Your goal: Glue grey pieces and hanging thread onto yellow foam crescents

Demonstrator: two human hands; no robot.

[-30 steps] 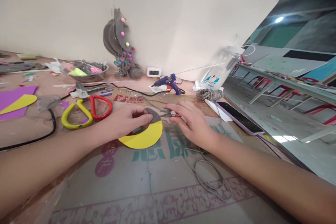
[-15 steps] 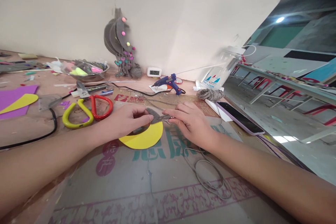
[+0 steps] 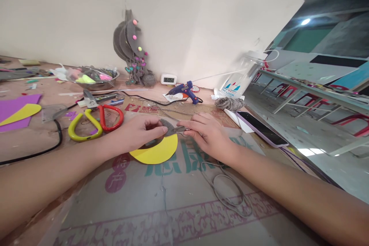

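A yellow crescent-shaped piece [image 3: 160,150] lies in front of me, its upper end covered by wound grey cord [image 3: 167,127]. My left hand [image 3: 142,132] is closed, thumb and fingers pinching the crescent at the wrapped part. Just right of it, my right hand [image 3: 206,132] is closed with thumb and forefinger on the grey cord, close to the wrapped end. Its other fingers are partly hidden. Below my right wrist, a loose loop of grey cord [image 3: 227,198] rests on the printed plastic sheet [image 3: 129,207].
Scissors with yellow and red handles [image 3: 111,119] lie left. Behind are a blue glue gun [image 3: 184,91], a white digital clock [image 3: 168,79], a metal bowl [image 3: 111,81] and a hanging grey crescent ornament [image 3: 127,40]. A cord coil [image 3: 230,103], clear bottle [image 3: 243,75] and phone [image 3: 261,127] stand right.
The view has shifted very slightly. Both hands keep their hold on the crescent and the cord in nearly the same place.
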